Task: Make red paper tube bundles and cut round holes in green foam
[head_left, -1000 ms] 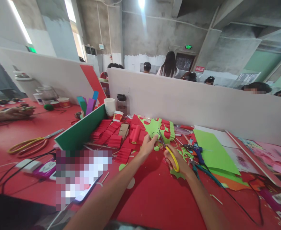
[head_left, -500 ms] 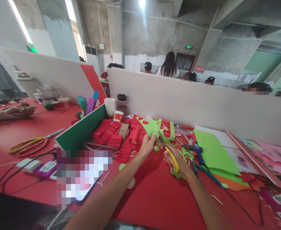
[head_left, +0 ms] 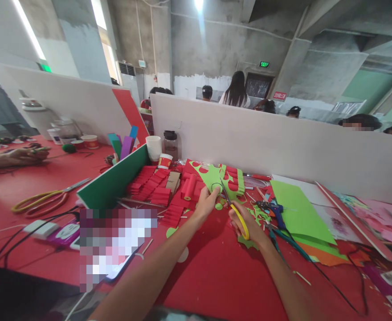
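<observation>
My left hand point(head_left: 207, 201) pinches a light green paper sheet point(head_left: 212, 174) that has round holes cut in it. A circle outline shows on the paper by my thumb. In my right hand point(head_left: 244, 219) is a pair of scissors point(head_left: 240, 221) with yellow handles, its blades at the paper beside that circle. A small green paper disc point(head_left: 218, 206) lies below the sheet. Green paper scraps point(head_left: 259, 215) are to the right of the scissors. Folded red paper strips point(head_left: 149, 178) and a red roll point(head_left: 189, 187) lie left of my left hand.
A glue gun point(head_left: 276, 211), teal-handled pliers point(head_left: 291, 245) and green paper sheets point(head_left: 303, 211) lie to the right. At left are a phone point(head_left: 120, 269), a green board point(head_left: 112, 180) and another pair of scissors point(head_left: 49, 201). A co-worker's hand point(head_left: 29, 157) rests farther left. A white partition point(head_left: 266, 142) stands behind.
Almost nothing differs. Both hands, the green paper and the scissors stay in nearly the same place.
</observation>
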